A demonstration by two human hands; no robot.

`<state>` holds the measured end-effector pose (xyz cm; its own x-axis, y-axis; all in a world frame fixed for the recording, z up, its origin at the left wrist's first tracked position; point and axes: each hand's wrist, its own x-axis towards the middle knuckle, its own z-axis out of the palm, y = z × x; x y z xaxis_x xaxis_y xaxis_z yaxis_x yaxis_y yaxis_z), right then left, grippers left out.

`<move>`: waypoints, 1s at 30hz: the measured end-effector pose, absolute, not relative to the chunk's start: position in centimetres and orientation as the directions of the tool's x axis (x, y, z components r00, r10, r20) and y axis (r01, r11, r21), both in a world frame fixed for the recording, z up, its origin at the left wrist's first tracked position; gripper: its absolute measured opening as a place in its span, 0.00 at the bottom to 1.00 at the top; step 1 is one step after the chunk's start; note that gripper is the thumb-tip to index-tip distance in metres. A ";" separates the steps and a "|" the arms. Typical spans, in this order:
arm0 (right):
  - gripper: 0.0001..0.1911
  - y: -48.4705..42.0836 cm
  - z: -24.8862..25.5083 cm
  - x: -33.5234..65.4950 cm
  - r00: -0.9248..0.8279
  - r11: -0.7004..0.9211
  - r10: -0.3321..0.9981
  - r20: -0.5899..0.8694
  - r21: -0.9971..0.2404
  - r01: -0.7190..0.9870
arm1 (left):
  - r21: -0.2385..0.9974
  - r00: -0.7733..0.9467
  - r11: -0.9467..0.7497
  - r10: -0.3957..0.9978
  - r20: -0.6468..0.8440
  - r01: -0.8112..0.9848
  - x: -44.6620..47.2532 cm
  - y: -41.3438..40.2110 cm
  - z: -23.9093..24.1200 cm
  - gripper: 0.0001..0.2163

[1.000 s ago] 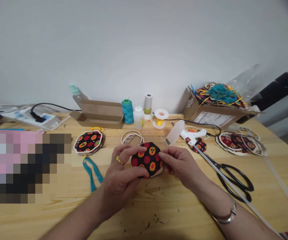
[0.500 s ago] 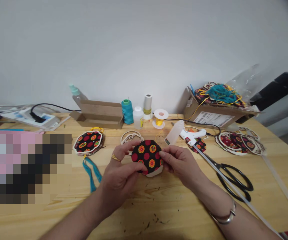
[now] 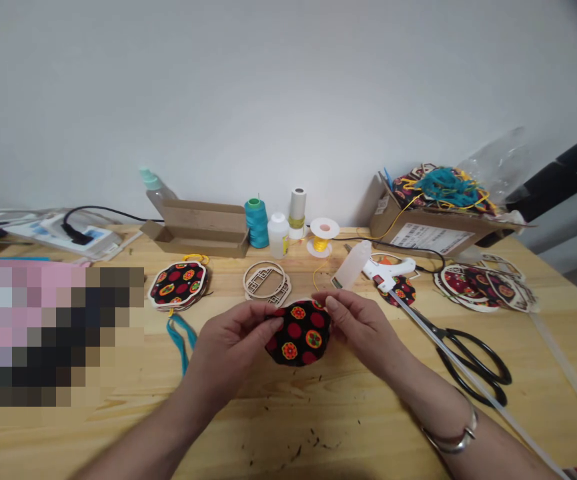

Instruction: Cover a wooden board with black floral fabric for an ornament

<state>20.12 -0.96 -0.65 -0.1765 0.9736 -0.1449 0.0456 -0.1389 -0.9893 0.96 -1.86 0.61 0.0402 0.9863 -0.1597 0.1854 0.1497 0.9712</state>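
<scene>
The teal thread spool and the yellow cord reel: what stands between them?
In the head view, a small white bottle and a tall white spool stand between them.

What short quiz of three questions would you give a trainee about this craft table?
1. True or false: the left hand and the right hand both hold the fabric piece.
2. What lies on the table to the right of the right hand? A) scissors B) a hammer C) a cup
3. Fill in: the large thread spool near the wall is ____ in colour.
Key: 1 true; 2 A; 3 teal.
</scene>
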 end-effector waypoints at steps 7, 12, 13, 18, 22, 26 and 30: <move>0.21 -0.8 -0.5 20.4 -0.243 -0.232 0.939 -0.245 -0.969 0.082 | 0.934 0.056 0.358 0.932 -0.358 0.011 1.3 -1.5 0.4 0.10; 0.17 -0.7 0.0 20.2 -0.178 -0.290 0.930 -0.322 -0.939 0.184 | 0.922 0.062 0.387 0.920 -0.386 0.002 1.3 -1.3 0.5 0.10; 0.16 -0.7 0.0 20.2 -0.167 -0.292 0.931 -0.324 -0.937 0.190 | 0.922 0.056 0.387 0.921 -0.387 0.008 1.3 -1.3 0.5 0.10; 0.16 -0.6 -0.1 20.3 -0.137 -0.287 0.941 -0.309 -0.944 0.164 | 0.930 0.065 0.367 0.928 -0.366 0.006 1.2 -1.3 0.2 0.09; 0.16 -0.6 0.0 20.3 -0.130 -0.283 0.944 -0.304 -0.946 0.158 | 0.938 0.074 0.344 0.935 -0.347 0.045 1.0 -1.3 0.0 0.09; 0.15 -0.6 0.1 20.2 -0.116 -0.240 0.957 -0.266 -0.950 0.201 | 0.939 0.087 0.341 0.935 -0.345 0.054 1.0 -1.3 -0.1 0.08; 0.13 -0.5 -0.1 20.3 -0.077 -0.132 0.984 -0.162 -0.944 0.304 | 0.938 0.098 0.340 0.933 -0.346 0.074 1.1 -1.3 -0.1 0.08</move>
<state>20.29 -0.51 -0.13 -0.0771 0.9837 -0.1622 0.3040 -0.1318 -0.9435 1.06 -1.33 -0.06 0.0978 0.9332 -0.3457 0.0739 0.3396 0.9377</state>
